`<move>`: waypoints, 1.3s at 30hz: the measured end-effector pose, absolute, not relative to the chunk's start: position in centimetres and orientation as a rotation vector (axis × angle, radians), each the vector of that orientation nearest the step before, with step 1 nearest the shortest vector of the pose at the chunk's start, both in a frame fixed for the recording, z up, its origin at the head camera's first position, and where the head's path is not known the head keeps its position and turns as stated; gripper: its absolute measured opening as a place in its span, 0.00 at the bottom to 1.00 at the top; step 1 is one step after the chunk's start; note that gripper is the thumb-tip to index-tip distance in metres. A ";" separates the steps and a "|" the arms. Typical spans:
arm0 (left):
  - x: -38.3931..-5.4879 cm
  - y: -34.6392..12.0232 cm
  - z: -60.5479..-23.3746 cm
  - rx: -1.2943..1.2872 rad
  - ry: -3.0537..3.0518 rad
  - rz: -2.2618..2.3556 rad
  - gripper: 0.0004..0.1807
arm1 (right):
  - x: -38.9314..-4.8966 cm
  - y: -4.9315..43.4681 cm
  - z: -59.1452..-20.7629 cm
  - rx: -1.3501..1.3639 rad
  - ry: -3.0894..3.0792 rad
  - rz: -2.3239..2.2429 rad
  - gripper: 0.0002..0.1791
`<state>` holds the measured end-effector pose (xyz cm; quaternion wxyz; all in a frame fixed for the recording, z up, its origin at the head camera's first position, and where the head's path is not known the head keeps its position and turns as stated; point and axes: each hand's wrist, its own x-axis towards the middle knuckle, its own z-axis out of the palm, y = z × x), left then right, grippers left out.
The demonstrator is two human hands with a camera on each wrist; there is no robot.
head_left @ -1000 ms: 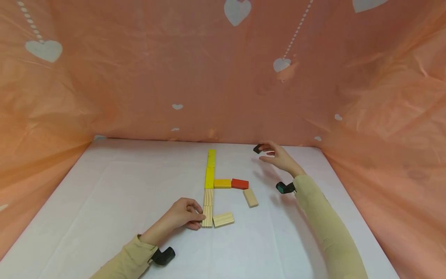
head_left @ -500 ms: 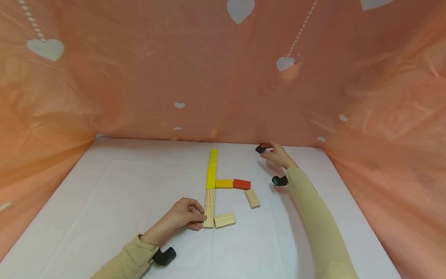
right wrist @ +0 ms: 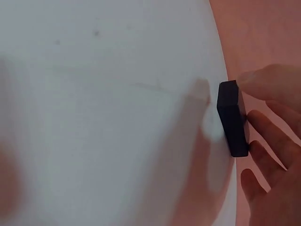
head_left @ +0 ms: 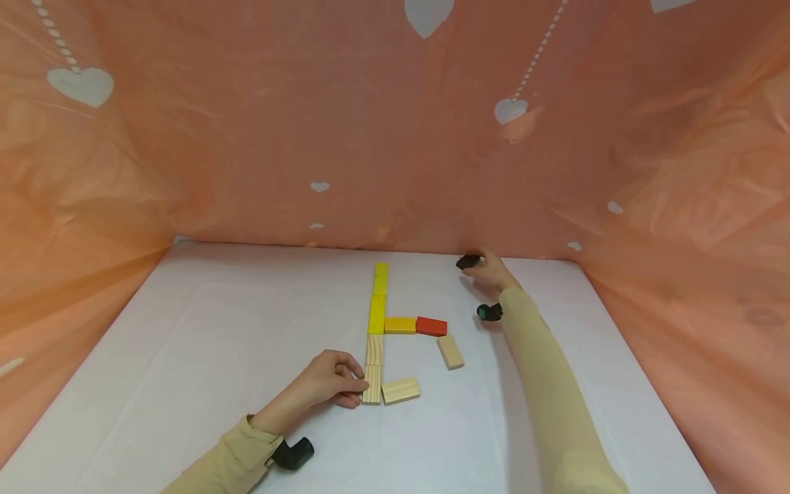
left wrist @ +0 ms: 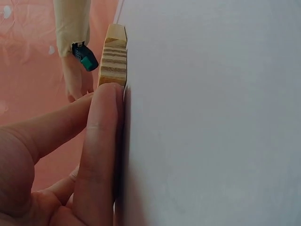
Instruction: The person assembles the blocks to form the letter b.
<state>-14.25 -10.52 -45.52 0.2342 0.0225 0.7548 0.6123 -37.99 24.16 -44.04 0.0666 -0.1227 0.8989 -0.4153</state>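
Note:
In the head view my right hand (head_left: 490, 271) is at the back of the table and pinches a small black block (right wrist: 232, 118) between thumb and fingertips. The right wrist view shows this block tilted, its shadow on the white surface beside it. At the near end of a straight row, my left hand (head_left: 330, 381) touches a plain wooden block (head_left: 372, 385) with its fingertips. The row continues away through another plain block (head_left: 374, 349) to two yellow blocks (head_left: 377, 314). A darker yellow block (head_left: 400, 325) branches right, followed by a red block (head_left: 431, 326).
A loose plain block (head_left: 450, 352) lies slanted below the red one. Another plain block (head_left: 401, 390) sits just right of the row's near end. The white table (head_left: 247, 309) is bordered by an orange sheet with pale hearts (head_left: 511, 110) at back and sides.
My right thumb and fingers have drawn together on the black block, which has turned a little. The right forearm has swung left. My left hand keeps its place at the row's near end.

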 end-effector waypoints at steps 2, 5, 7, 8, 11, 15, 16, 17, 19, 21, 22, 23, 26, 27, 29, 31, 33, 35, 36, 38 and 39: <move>-14.3 -10.5 -45.6 0.054 2.060 1.689 0.11 | -37.9 24.2 -44.0 -0.311 2.659 -1.295 0.33; -14.3 -10.4 -45.8 0.048 2.046 1.701 0.11 | -38.0 24.2 -44.1 -0.237 2.581 -1.345 0.33; -14.3 -10.4 -45.8 0.039 2.030 1.711 0.11 | -38.1 24.2 -44.3 -0.219 2.552 -1.369 0.33; -14.3 -10.5 -45.9 0.042 2.029 1.713 0.11 | -38.1 24.2 -44.4 -0.239 2.554 -1.366 0.32; -14.4 -10.5 -45.8 0.045 2.020 1.717 0.11 | -38.2 24.2 -44.5 -0.288 2.572 -1.366 0.33; -14.3 -10.5 -45.8 0.047 2.018 1.718 0.11 | -38.0 24.0 -44.4 -0.306 2.558 -1.362 0.33; -14.3 -10.5 -45.8 0.042 2.016 1.719 0.11 | -37.9 24.0 -44.4 -0.311 2.558 -1.352 0.33; -14.3 -10.5 -45.8 0.043 2.019 1.718 0.11 | -37.7 23.9 -44.3 -0.320 2.567 -1.328 0.33; -14.3 -10.4 -45.8 0.038 2.016 1.719 0.11 | -37.5 23.9 -44.4 -0.318 2.576 -1.288 0.31; -14.3 -10.4 -45.8 0.039 2.016 1.718 0.10 | -37.3 23.8 -44.5 -0.310 2.578 -1.263 0.30; -14.3 -10.4 -45.8 0.039 2.016 1.718 0.10 | -37.3 23.8 -44.6 -0.323 2.575 -1.252 0.29; -14.3 -10.4 -45.8 0.040 2.017 1.716 0.10 | -37.2 23.8 -44.6 -0.328 2.573 -1.242 0.29; -14.3 -10.4 -45.7 0.037 2.015 1.713 0.10 | -37.0 23.8 -44.6 -0.362 2.554 -1.246 0.28; -14.3 -10.4 -45.7 0.038 2.017 1.713 0.10 | -36.9 23.8 -44.6 -0.387 2.553 -1.242 0.27; -14.3 -10.4 -45.6 0.036 2.024 1.712 0.10 | -36.8 23.7 -44.4 -0.419 2.564 -1.219 0.26; -14.4 -10.4 -45.6 0.038 2.024 1.716 0.11 | -36.7 23.7 -44.3 -0.436 2.567 -1.195 0.24; -14.3 -10.4 -45.6 0.039 2.022 1.715 0.11 | -36.6 23.7 -44.2 -0.443 2.565 -1.158 0.23; -14.3 -10.5 -45.6 0.035 2.014 1.716 0.10 | -36.6 23.8 -44.2 -0.426 2.558 -1.125 0.22; -14.3 -10.5 -45.6 0.036 2.012 1.715 0.10 | -36.6 23.8 -44.3 -0.419 2.553 -1.116 0.22; -14.3 -10.5 -45.5 0.038 2.012 1.715 0.10 | -36.6 23.8 -44.3 -0.408 2.552 -1.096 0.22; -14.3 -10.5 -45.5 0.040 2.013 1.716 0.10 | -36.6 23.8 -44.4 -0.414 2.555 -1.090 0.22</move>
